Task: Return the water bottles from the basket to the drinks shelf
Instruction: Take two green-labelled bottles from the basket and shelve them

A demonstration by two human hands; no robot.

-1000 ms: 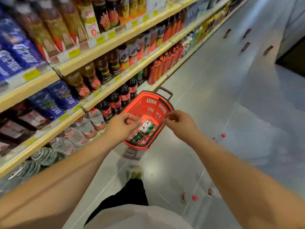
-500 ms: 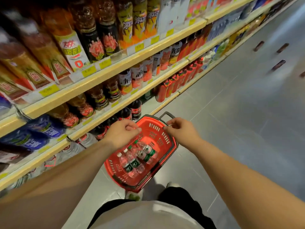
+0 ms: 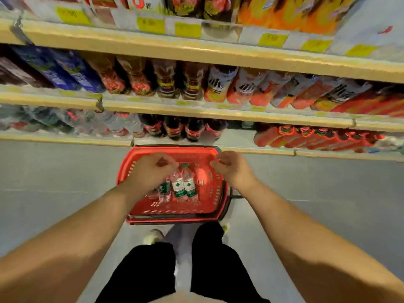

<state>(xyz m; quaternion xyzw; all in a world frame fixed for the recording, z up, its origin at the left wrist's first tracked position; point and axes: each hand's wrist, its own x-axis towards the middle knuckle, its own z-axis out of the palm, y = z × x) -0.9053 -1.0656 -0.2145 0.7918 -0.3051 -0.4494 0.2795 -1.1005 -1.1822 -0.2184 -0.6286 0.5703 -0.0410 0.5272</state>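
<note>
A red plastic basket point(image 3: 175, 209) stands on the floor at my feet, right in front of the drinks shelves. Several small water bottles point(image 3: 182, 186) with green and white labels lie inside it, caps towards the shelf. My left hand point(image 3: 150, 172) hovers over the basket's left half, fingers curled in, and covers part of the bottles. Over the right rim my right hand point(image 3: 232, 169) is likewise curled, with nothing visible in it. Clear water bottles point(image 3: 98, 125) fill the left part of the lowest shelf point(image 3: 65, 138).
Dark cola bottles point(image 3: 175, 127) stand on the lowest shelf just behind the basket, with red bottles point(image 3: 306, 138) to their right. Higher shelves hold tea and juice bottles point(image 3: 218, 86). Grey floor point(image 3: 54, 182) spreads either side; my legs and shoes point(image 3: 153, 236) are below the basket.
The view has swung from along the aisle to face the shelves head on. The basket now sits square in front of my feet. Both hands stay curled above it.
</note>
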